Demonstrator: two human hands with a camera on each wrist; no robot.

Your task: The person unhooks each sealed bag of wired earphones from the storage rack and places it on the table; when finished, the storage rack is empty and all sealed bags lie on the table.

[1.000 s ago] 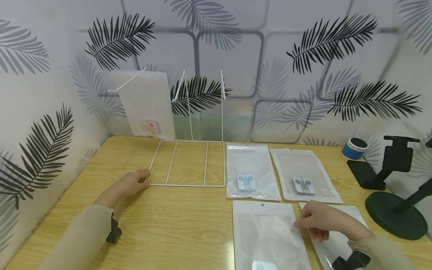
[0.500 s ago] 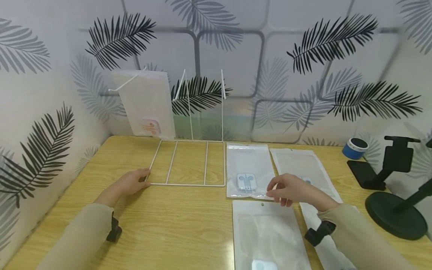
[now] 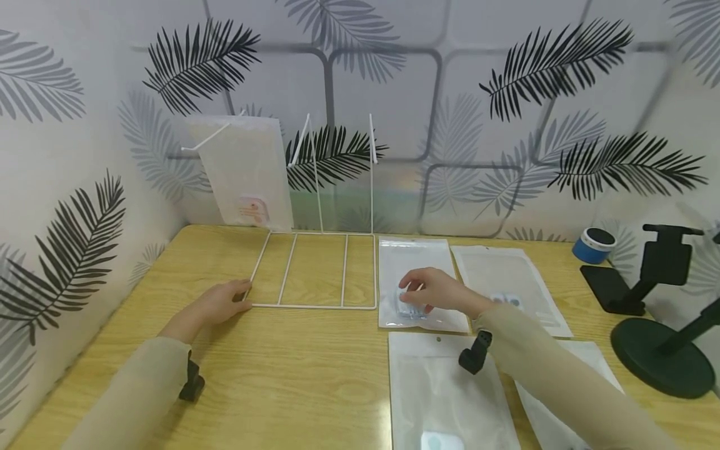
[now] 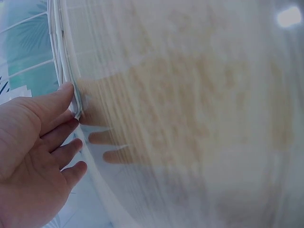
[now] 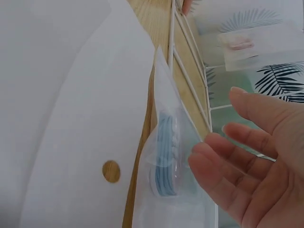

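Clear-and-white plastic zip pouch (image 3: 419,257) with pale-blue earphone case (image 3: 409,310) lies on wooden worktop (image 3: 298,375), beside white wire rack (image 3: 315,307). Your right hand (image 3: 435,290) is over it, fingers apart; left hand (image 3: 216,306) pinches rack corner. Pouch likely light, floppy, slick, case end heavier; pinch upper edge.
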